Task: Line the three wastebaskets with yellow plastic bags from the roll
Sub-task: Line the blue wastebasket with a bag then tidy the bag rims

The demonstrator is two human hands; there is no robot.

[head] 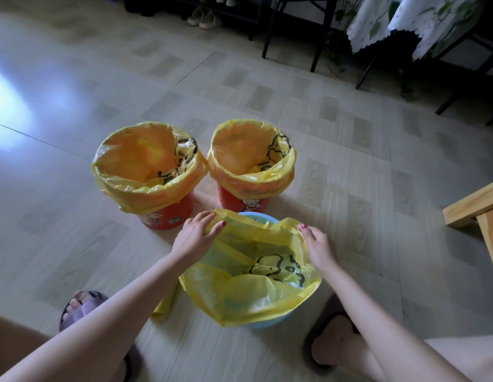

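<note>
Two feet in slippers frame the bottom edge, one purple slipper (80, 304) on the left and one dark slipper (326, 337) on the right. Between them stands one blue wastebasket (270, 322), with one yellow bag (239, 296) draped loosely over its near rim. The left hand (194, 237) pinches the bag's far-left edge, and the right hand (318, 248) grips its far-right edge, holding the mouth open above the basket. One strip of yellow plastic, the roll (165, 301), lies on the floor (60, 216) just beside the basket's left side. Farther off stand two red wastebaskets, the left red wastebasket (171, 216) and the right red wastebasket (241, 201), each already lined with one yellow bag folded over its rim. So three baskets and three bags show.
</note>
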